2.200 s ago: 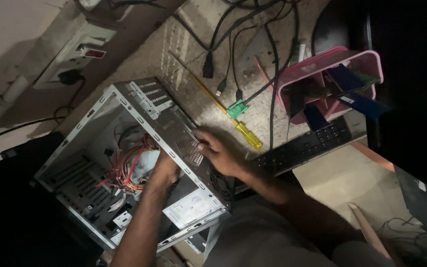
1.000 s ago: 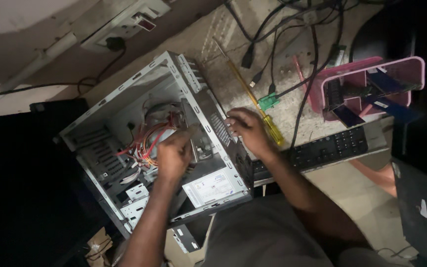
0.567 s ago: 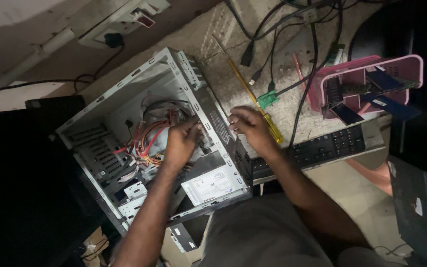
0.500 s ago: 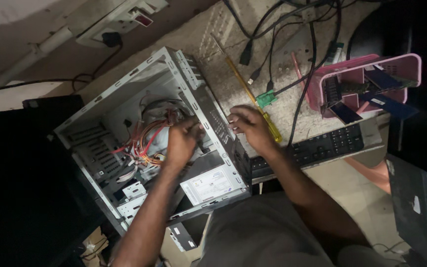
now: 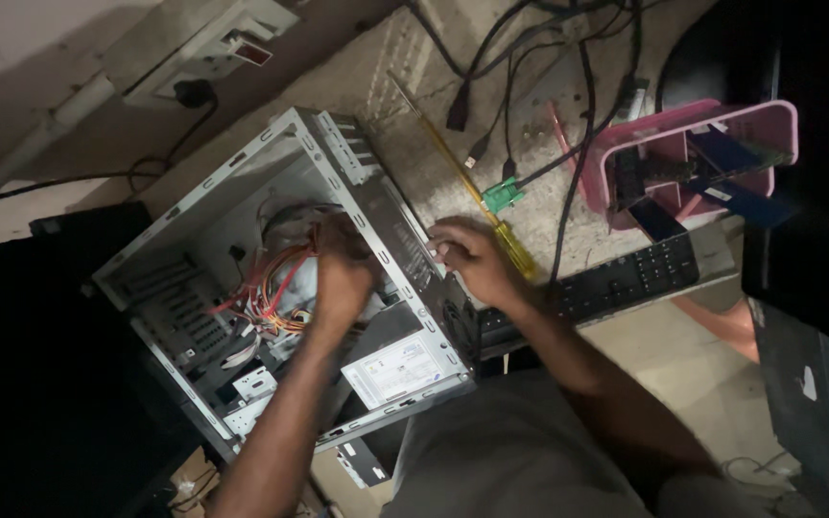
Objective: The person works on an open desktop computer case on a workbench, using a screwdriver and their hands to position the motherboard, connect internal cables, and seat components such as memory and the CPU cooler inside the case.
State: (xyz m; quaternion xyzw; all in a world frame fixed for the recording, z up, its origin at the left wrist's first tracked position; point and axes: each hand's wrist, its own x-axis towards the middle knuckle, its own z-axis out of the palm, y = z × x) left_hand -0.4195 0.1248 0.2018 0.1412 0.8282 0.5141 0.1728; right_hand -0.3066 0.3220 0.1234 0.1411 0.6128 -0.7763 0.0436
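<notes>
While my left hand [image 5: 338,278] reaches down inside the open computer case [image 5: 271,173], fingers curled among the red and yellow wires [image 5: 275,288], my right hand [image 5: 467,254] grips the case's rear edge, closed.

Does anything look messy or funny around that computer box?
Yes. The computer case lies open, red and yellow wires bunched beside the left hand. Black cables tangle across the table, and a keyboard sits crooked beside a pink tray.

Left hand [image 5: 338,278] now deeper in the computer case [image 5: 242,182], by red/yellow cable bundle [image 5: 275,293], vs. 2.2 s ago.
</notes>
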